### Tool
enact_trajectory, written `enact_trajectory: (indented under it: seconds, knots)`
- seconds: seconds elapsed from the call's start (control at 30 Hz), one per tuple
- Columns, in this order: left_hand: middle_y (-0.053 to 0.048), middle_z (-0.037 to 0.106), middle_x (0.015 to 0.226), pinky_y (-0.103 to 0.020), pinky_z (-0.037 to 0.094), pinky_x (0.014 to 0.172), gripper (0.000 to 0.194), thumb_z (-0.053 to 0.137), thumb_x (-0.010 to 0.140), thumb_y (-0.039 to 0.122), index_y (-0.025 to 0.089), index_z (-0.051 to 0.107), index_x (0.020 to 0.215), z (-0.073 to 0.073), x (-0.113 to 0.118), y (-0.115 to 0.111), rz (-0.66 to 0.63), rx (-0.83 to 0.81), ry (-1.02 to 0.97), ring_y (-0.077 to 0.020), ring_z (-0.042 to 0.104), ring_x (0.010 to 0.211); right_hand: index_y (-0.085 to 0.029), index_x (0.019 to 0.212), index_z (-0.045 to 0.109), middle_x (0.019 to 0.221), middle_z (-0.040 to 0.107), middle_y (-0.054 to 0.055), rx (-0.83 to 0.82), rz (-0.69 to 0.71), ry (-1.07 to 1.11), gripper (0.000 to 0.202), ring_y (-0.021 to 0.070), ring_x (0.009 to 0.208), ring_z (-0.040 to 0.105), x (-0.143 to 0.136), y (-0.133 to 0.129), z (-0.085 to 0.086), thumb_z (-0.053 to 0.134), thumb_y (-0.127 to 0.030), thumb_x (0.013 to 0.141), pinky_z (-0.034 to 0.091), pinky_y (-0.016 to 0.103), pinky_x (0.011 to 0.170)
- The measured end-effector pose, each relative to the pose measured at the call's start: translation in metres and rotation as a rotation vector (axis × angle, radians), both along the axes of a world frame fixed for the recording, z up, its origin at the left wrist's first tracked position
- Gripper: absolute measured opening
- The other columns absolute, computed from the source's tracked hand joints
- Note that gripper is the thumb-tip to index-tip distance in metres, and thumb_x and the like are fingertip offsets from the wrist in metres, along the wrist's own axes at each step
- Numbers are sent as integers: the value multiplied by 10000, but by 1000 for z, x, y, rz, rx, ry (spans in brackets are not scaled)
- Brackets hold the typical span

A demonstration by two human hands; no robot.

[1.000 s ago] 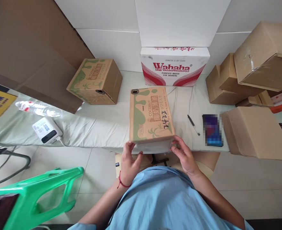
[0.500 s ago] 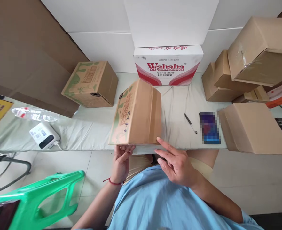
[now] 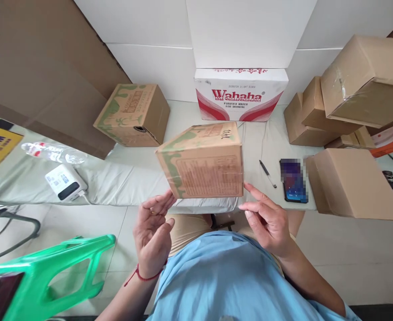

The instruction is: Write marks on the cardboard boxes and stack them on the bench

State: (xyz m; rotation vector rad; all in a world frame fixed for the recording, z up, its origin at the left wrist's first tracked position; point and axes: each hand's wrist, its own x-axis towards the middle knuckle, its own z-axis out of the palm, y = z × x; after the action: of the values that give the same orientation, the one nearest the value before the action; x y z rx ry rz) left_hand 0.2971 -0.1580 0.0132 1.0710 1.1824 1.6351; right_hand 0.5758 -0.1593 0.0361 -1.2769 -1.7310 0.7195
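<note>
A cardboard box (image 3: 206,171) with green print stands at the front edge of the cloth-covered table, its printed text panel facing me. Handwriting shows on its upper side near the right corner. My left hand (image 3: 154,229), with a red string bracelet at the wrist, has its fingertips at the box's lower left corner and its thumb apart. At the lower right corner, my right hand (image 3: 266,218) reaches with the index finger stretched out against the box or just beside it. Neither hand is wrapped round the box.
To the right lie a pen (image 3: 268,174) and a phone (image 3: 294,180); plain cartons (image 3: 353,183) are stacked beyond. A Wahaha water carton (image 3: 241,96) stands behind. On the left are a similar green-printed box (image 3: 133,115), a white power bank (image 3: 66,183), a plastic bottle (image 3: 54,153) and a green stool (image 3: 52,276).
The box has turned, so a different printed side faces me and the handwriting sits at the upper right. My left hand has come out from under its edge to the left corner; my right moved rightward.
</note>
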Motion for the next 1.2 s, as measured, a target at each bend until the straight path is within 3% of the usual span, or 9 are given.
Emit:
enact_trajectory:
  seconds: [0.13,0.27,0.47,0.57,0.7,0.8,0.9,1.07,1.2]
  knots:
    - [-80,780,1352,-502,470,1280,330,774,884,235,249,772,1214,24,7,-1,11,153,124,-322,627,1454,-280,963,836,1565,654,101,33,-35,63,223,125,498,639,4,-7,2,617,-237,985,509,338,474]
    - [-94,746,1426,-565,448,1300,331,774,929,259,258,772,1260,38,12,-8,-38,188,211,-358,591,1492,-293,908,829,1633,594,59,58,-79,103,217,280,890,815,12,-12,9,631,-218,954,605,392,620]
    - [-73,691,1519,-642,418,1313,337,757,960,280,283,761,1297,53,13,-5,-102,239,242,-381,496,1567,-298,836,796,1647,578,-8,120,-148,94,213,407,1353,692,17,-10,21,619,-225,929,654,455,752]
    - [-52,674,1542,-652,373,1335,353,779,937,281,299,754,1288,54,12,14,-106,274,230,-375,499,1567,-282,821,799,1668,554,5,80,-129,82,191,376,1172,779,18,3,24,639,-217,904,621,410,653]
    - [-105,704,1486,-668,379,1307,278,779,923,333,251,731,1184,45,8,47,-156,217,185,-398,537,1531,-248,830,776,1729,475,36,-92,-27,231,173,181,713,769,24,28,19,630,-250,922,571,360,550]
    - [-122,723,1443,-664,406,1266,174,750,921,341,238,674,1039,36,5,62,-192,188,143,-408,553,1510,-243,839,765,1682,538,56,-118,1,303,145,271,961,803,26,39,7,637,-263,903,620,387,659]
    - [-113,751,1385,-632,432,1235,133,716,918,343,241,645,966,25,3,68,-180,143,159,-397,590,1469,-243,801,740,1668,551,61,-163,-18,271,135,316,1080,790,26,40,-8,636,-248,886,572,352,587]
    - [-103,767,1361,-541,481,1172,101,689,947,338,241,666,963,10,3,83,-219,116,184,-356,658,1375,-237,710,691,1622,604,77,-233,-17,106,140,265,959,797,26,45,-13,642,-183,829,475,308,520]
    - [-95,775,1355,-546,459,1194,144,672,965,382,242,657,936,3,5,107,-233,106,133,-345,657,1377,-222,684,657,1634,591,64,-270,-80,191,126,124,583,670,22,66,-14,624,-200,804,469,305,474]
